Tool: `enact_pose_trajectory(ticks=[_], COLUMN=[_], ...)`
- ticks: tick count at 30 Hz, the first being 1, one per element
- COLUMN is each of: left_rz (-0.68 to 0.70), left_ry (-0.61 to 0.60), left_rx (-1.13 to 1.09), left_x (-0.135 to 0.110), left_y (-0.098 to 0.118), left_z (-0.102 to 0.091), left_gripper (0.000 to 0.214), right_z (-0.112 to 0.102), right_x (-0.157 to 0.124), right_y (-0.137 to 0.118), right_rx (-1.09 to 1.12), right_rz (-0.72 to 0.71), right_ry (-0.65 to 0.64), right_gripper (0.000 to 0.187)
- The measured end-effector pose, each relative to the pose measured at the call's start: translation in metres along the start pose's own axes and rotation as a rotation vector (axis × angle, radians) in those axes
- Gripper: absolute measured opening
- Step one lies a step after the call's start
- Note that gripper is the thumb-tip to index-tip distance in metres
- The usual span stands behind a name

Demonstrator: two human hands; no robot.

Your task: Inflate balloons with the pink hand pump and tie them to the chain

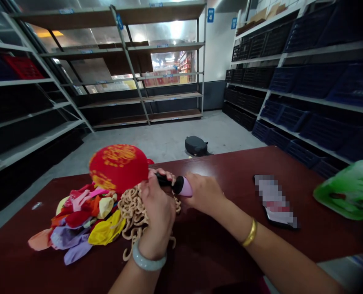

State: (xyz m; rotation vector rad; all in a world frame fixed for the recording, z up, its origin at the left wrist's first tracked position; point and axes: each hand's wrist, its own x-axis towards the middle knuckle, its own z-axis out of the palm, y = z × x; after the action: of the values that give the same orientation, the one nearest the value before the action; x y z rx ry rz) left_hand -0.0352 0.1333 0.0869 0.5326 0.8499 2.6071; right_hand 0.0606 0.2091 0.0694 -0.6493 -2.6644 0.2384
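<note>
A red balloon (pixel 118 166) with gold print is partly inflated and sits on the black nozzle of a small pink hand pump (pixel 181 186). My left hand (pixel 157 208) is closed around the balloon's neck at the nozzle. My right hand (pixel 204 194) is wrapped round the pump body. Both hands rest over a dark red table (pixel 218 245). Under my left hand lies a tangle of beige curly cord (pixel 132 216). Beside it is a heap of flat, uninflated balloons (pixel 80 222) in several colours.
A phone (pixel 276 202) lies on the table to the right. A green inflated balloon (pixel 349 190) sits at the table's right edge. A dark bag (pixel 196 145) is on the grey floor beyond. Metal shelving stands left and behind; shelves of dark crates line the right.
</note>
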Motion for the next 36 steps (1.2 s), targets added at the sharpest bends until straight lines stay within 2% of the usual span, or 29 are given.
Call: enact_pose_trajectory(ticks=[2, 5, 8, 13, 20, 25, 30, 36], left_rz=[0.089, 0.221, 0.25, 0.238, 0.017, -0.025, -0.012, 0.214], left_ry=[0.012, 0.095, 0.126, 0.128, 0.044, 0.019, -0.012, 0.097], left_rx=[0.011, 0.032, 0.041, 0.0, -0.036, -0.009, -0.018, 0.035], left_x=[0.012, 0.035, 0.05, 0.045, 0.004, -0.013, -0.002, 0.035], left_y=[0.019, 0.046, 0.055, 0.032, -0.013, -0.021, -0.001, 0.052], left_z=[-0.006, -0.023, -0.034, -0.027, -0.005, 0.002, 0.0, -0.023], left_gripper=[0.009, 0.01, 0.011, 0.014, 0.013, 0.013, 0.011, 0.014], right_z=[-0.002, -0.001, 0.004, 0.007, 0.003, 0.002, 0.003, 0.005], right_x=[0.003, 0.008, 0.01, 0.007, 0.0, -0.003, -0.003, 0.002], right_y=[0.005, 0.019, 0.034, 0.042, 0.021, 0.011, 0.009, 0.024], right_rx=[-0.015, -0.06, -0.097, -0.11, -0.074, -0.032, 0.011, -0.03], right_rz=[-0.034, -0.061, -0.058, -0.037, -0.035, -0.029, -0.044, -0.093], right_ry=[0.001, -0.027, -0.051, -0.031, -0.037, -0.024, 0.002, -0.037], right_gripper=[0.042, 0.045, 0.046, 0.044, 0.038, 0.038, 0.042, 0.043])
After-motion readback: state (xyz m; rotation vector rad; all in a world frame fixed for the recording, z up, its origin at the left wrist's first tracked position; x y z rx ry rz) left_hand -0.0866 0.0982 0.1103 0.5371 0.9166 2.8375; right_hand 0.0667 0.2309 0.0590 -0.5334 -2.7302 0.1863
